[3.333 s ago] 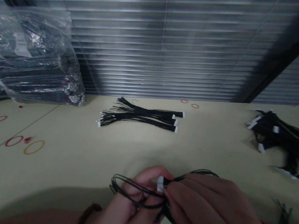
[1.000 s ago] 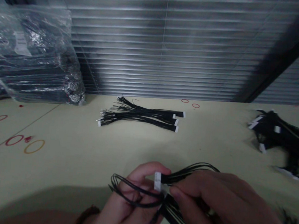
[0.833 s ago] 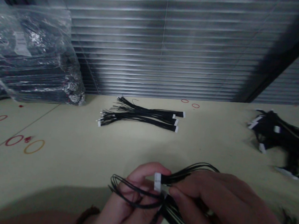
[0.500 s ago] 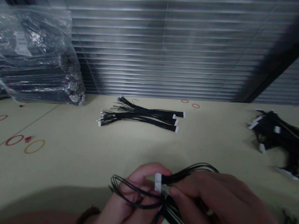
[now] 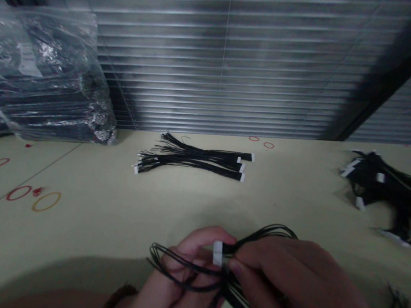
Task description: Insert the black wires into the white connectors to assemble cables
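**Pinching a white connector (image 5: 218,254) among looped black wires (image 5: 170,266)**

Your left hand (image 5: 173,278) is closed around the wire loops, with its thumb and forefinger curled up just under the connector. Your right hand (image 5: 288,281) is closed too, its fingers pressed on the wires right beside the connector, so you are working at the connector end of the bunch. You hold the bunch in both hands over the cream tabletop (image 5: 94,226).

Take the straight wire bundle (image 5: 190,161) as your landmark: it lies ahead of your hands, with its connectors to the right. Right of it sits a tangled wire pile (image 5: 386,184). Left of it is a transparent plastic bag of bundled wires (image 5: 43,72). Window blinds (image 5: 227,69) run behind it, and red drawn rings (image 5: 18,193) mark the tabletop to its left.
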